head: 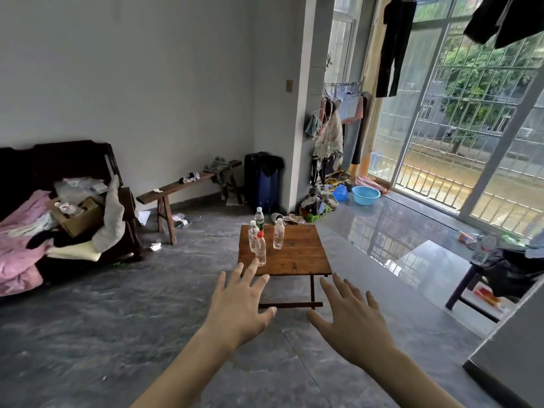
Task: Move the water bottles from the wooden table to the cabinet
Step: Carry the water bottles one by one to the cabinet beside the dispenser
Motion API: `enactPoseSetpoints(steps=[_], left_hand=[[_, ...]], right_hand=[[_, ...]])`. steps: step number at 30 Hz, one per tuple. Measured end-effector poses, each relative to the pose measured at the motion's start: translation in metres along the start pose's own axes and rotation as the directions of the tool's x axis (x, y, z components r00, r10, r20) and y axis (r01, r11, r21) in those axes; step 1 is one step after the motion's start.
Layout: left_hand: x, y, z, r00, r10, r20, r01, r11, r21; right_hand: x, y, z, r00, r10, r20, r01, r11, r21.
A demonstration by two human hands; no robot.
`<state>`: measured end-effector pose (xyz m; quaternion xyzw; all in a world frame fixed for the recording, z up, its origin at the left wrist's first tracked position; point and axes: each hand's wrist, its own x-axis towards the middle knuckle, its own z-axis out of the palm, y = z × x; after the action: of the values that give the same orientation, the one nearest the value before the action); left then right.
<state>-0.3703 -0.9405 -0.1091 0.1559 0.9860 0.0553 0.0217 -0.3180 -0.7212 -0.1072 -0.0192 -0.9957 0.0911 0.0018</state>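
A small wooden table (297, 254) stands on the grey floor in the middle of the room. Several clear plastic water bottles stand upright on its left half: a red-capped one (260, 250) nearest me, a white-capped one (253, 235) behind it, a green-labelled one (259, 217) at the far edge, and another white-capped one (278, 234) to the right. My left hand (240, 301) and my right hand (350, 319) reach forward with fingers spread, both empty and short of the table. No cabinet is clearly in view.
A dark sofa (59, 201) piled with clothes and a box stands at the left. A wooden bench (182, 187) and a dark suitcase (262, 181) stand by the far wall. A blue basin (366, 195) lies near the barred window. A cluttered dark stool (500, 272) sits at the right.
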Motion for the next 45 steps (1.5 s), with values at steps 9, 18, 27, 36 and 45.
enactPoseSetpoints(steps=[9, 18, 27, 36, 45], left_hand=[[0.128, -0.055, 0.003, 0.998, -0.052, 0.035, 0.053, 0.998, -0.036], [0.238, -0.117, -0.008, 0.995, -0.094, 0.033, 0.095, 0.995, -0.018], [0.319, -0.141, 0.009, 0.991, -0.114, 0.066, 0.117, 0.992, -0.048], [0.435, -0.144, 0.025, 0.986, -0.139, 0.097, 0.144, 0.989, -0.043], [0.572, -0.158, 0.05, 0.965, -0.203, 0.166, 0.211, 0.977, -0.032]], right_hand=[[0.135, -0.011, 0.012, 0.998, -0.021, 0.064, 0.022, 1.0, -0.007], [0.256, -0.035, 0.016, 0.997, -0.04, 0.065, 0.04, 0.999, 0.002], [0.358, -0.033, 0.026, 0.996, -0.058, 0.064, 0.058, 0.998, 0.012], [0.486, -0.004, 0.045, 0.99, -0.096, 0.105, 0.09, 0.994, 0.055], [0.649, 0.022, 0.08, 0.982, -0.105, 0.158, 0.083, 0.987, 0.14]])
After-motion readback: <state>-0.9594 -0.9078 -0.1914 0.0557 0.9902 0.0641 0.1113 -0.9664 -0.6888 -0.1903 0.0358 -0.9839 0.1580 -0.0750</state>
